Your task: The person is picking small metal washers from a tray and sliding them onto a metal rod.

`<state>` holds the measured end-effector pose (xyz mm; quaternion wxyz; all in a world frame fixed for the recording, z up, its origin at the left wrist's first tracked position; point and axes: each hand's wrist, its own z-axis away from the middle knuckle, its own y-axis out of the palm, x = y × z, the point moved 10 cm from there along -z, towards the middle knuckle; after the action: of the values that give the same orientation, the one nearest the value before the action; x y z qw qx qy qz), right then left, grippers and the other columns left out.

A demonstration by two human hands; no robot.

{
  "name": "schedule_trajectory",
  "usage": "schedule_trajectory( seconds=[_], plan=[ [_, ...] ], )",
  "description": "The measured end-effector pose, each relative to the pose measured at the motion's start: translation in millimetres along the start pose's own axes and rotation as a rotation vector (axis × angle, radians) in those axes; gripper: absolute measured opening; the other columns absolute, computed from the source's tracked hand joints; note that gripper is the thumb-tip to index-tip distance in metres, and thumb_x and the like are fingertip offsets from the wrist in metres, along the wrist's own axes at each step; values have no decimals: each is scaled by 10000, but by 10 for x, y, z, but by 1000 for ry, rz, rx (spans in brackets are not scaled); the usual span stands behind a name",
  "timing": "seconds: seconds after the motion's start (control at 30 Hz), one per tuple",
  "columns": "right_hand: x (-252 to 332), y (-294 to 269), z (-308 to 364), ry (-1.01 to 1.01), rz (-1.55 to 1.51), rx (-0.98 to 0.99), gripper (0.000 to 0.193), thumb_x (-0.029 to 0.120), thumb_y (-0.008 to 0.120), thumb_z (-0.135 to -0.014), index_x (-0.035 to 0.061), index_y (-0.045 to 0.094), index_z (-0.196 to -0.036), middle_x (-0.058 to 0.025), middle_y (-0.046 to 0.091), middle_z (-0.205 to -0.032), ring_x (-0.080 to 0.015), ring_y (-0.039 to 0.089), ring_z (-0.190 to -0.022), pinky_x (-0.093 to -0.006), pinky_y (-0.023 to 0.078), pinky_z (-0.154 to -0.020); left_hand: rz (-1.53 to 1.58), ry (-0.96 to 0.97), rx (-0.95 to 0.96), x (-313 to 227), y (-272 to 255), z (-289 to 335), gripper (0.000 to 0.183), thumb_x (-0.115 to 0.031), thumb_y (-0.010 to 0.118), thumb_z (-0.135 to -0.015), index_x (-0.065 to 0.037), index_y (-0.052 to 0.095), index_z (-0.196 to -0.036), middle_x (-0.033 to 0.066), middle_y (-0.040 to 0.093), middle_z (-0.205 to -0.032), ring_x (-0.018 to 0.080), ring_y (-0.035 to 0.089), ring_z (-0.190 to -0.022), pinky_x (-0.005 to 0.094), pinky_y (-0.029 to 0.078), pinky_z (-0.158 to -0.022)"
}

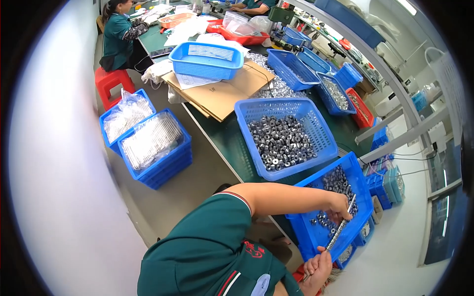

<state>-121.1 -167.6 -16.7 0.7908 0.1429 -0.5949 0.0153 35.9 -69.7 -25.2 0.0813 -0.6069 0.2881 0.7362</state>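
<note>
In the head view, a blue tray (363, 190) on the right holds loose metal rings (337, 181). Just beyond it on the left, a blue mesh basket (323, 129) holds many more. Far left, stacked blue crates (168, 170) carry bundled pale sticks (154, 138), partly in clear plastic. A cardboard sheet (224, 93) bears small dark marks, and the shirt (197, 251) has a red emblem; neither reads clearly. The metal rod (337, 234) is over the tray's near right part, its long axis slanting from near left to far right. The right hand (318, 266) has its fingers curled closed around the near end. The left hand's (339, 207) fingers bend against the farther part; whether they grip it, I cannot tell.
</note>
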Motion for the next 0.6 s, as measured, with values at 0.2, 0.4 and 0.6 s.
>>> schedule_trajectory(
  seconds=[0.2,0.4,0.6],
  plan=[
    [-92,-230,75,-23,-69,-12,234,236,422,-977,15,495,-964,44,279,-507,-29,243,-359,-185,212,-329,-230,85,-203,-54,-305,-142,290,-322,532,-865,-60,648,-816,98,664,-746,176,641,-600,338,504,-536],
    [-93,-405,189,-91,-81,-100,219,233,427,-974,21,483,-980,51,274,-520,-22,240,-372,-180,212,-337,-1336,240,-87,-140,0,-511,183,-237,616,-694,-142,705,-823,80,671,-772,259,643,-761,401,502,-629],
    [-132,-464,241,-108,-149,-110,208,224,438,-969,23,488,-970,53,278,-520,-20,231,-384,-181,202,-347,-1630,114,-25,359,178,-671,236,-219,635,-707,-184,684,-936,80,659,-925,285,634,-870,432,519,-636]
  ],
)
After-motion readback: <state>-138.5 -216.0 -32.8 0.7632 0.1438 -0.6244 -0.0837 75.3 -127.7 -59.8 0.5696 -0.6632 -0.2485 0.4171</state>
